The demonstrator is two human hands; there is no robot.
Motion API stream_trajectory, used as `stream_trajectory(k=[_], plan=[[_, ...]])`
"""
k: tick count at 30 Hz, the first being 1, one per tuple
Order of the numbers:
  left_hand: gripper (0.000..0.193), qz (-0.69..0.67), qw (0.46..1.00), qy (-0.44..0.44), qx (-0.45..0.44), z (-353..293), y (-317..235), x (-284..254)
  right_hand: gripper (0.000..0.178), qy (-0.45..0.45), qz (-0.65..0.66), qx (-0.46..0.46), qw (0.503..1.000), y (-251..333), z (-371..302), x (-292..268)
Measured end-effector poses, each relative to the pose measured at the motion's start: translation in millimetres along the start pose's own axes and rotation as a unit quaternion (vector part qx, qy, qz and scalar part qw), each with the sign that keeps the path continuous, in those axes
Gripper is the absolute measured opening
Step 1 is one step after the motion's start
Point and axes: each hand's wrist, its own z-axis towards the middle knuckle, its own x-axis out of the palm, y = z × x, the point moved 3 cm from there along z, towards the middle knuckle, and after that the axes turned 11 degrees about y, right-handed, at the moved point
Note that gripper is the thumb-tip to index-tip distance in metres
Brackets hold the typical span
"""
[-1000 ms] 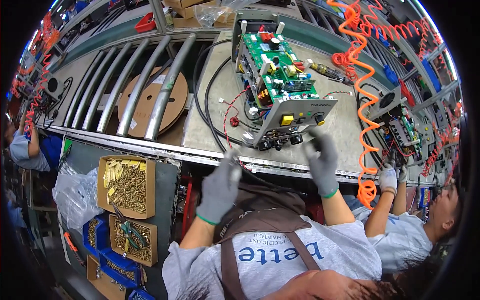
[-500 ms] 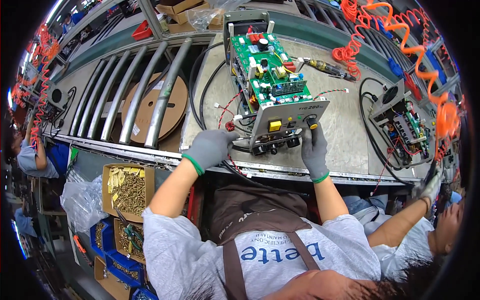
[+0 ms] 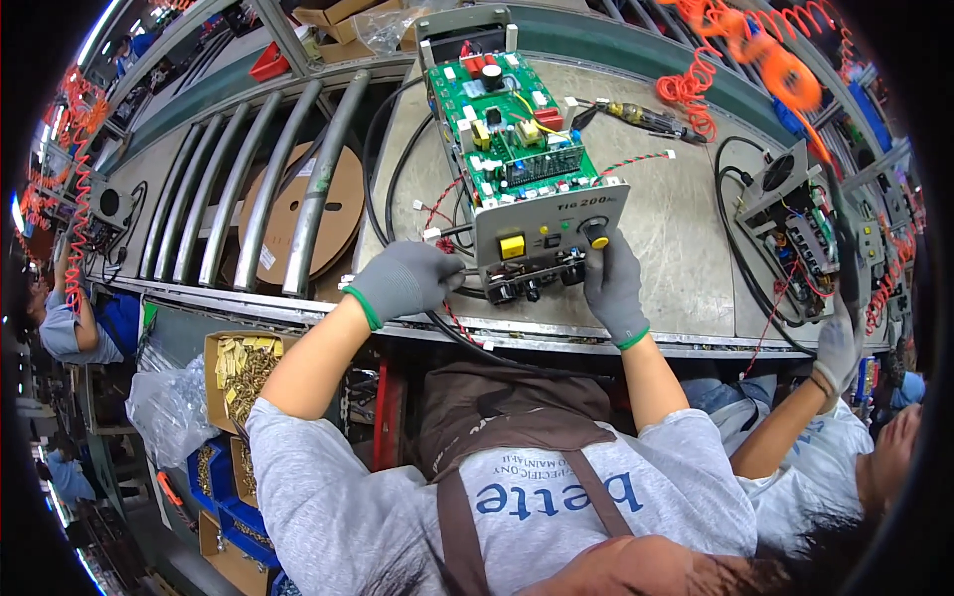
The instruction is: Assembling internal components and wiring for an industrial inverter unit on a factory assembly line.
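Note:
An uncased welding machine with a green circuit board stands in front of me, its grey front panel facing me. The panel carries a yellow switch, a knob with a yellow cap and black sockets along the bottom. My right hand, in a grey glove, grips the panel's right edge, thumb by the knob. At the lower left edge, my gloved left hand has its fingers closed near loose wires; what they hold is hidden. A twisted red-and-green wire sticks out at the right.
A yellow-handled screwdriver lies behind the machine. Black cable loops at its left, by metal rollers. Boxes of screws sit lower left. At right, a co-worker's gloved hand is beside another open machine. Orange coiled hoses hang above.
The welding machine has shifted slightly left, both hands staying at its panel. The co-worker's hand has moved up beside the other machine, and the orange hose there has swung up and away.

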Motion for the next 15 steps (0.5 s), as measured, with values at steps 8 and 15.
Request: stream_trajectory(k=[8,15], plan=[[0.018,0.086,0.975,-0.009,-0.207,-13,-24,-6,0.028,0.101,0.150,0.079,0.980,-7,-11,-5],[0.034,-0.447,0.807,-0.353,-0.154,-50,-22,68,0.031,0.157,0.178,0.084,0.968,-28,-11,-11]])
